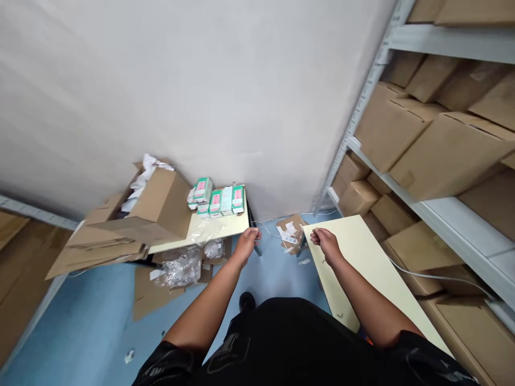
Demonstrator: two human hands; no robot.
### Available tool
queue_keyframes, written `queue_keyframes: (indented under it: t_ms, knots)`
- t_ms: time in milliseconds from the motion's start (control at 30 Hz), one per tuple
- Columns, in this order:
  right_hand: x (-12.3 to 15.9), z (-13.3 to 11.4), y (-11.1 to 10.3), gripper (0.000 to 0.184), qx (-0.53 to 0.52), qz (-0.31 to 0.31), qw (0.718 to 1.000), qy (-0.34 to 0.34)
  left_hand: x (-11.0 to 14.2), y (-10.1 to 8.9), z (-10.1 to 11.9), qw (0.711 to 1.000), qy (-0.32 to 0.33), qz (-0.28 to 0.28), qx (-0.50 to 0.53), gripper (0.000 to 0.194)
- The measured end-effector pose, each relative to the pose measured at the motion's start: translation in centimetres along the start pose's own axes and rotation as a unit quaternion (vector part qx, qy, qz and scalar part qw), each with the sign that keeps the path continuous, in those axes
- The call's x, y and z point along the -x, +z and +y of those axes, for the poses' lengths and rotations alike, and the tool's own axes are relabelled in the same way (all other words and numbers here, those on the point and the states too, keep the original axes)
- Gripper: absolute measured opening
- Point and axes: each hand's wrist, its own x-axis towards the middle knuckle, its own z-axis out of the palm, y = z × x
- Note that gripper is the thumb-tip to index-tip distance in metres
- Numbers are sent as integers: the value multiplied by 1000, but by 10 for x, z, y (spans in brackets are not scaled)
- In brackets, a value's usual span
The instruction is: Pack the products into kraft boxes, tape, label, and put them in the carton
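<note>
My left hand is held out over the floor, just off the right end of the left table. Its fingers are curled together, and nothing shows in them. Past that hand, several small green-and-white boxes with pink panels stand on the table near the wall. My right hand is over the near-left corner of a pale yellow cabinet top, its fingers also curled in with nothing visible inside. Whether the hand touches that surface, I cannot tell.
A large open cardboard box with white paper sits on the left table. Clear plastic wrap and flattened cardboard lie below. Cardboard scraps lie on the blue floor between the tables. A metal shelf of cartons lines the right.
</note>
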Motion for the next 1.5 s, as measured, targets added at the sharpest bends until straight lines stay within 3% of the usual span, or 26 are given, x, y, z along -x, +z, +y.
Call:
queue_keyframes:
  t_ms: [233, 467, 667, 800, 967, 1200, 1400, 1500]
  knots:
    - [-9, 5, 117, 40, 41, -78, 996, -8, 0, -107, -10, 997, 1, 71, 34, 47]
    - [6, 10, 241, 42, 60, -115, 991, -38, -17, -222, -17, 994, -3, 100, 50, 45]
    - [15, 12, 315, 42, 86, -117, 989, -26, -39, -288, -19, 994, -16, 104, 19, 37]
    - [7, 15, 342, 38, 111, -122, 986, -13, -59, -311, -28, 993, -24, 114, 14, 35]
    - [-23, 21, 365, 34, 134, -140, 981, 2, -86, -325, -42, 990, -45, 132, 6, 42]
    - [-98, 9, 403, 32, 133, -165, 977, 9, -137, -331, -43, 983, -80, 165, -21, 48]
    - [-166, 5, 436, 28, 132, -222, 965, 31, -198, -327, -33, 968, -65, 236, -52, 50]
    - [-188, 4, 450, 26, 154, -241, 957, 41, -224, -323, -30, 960, -71, 256, -89, 62]
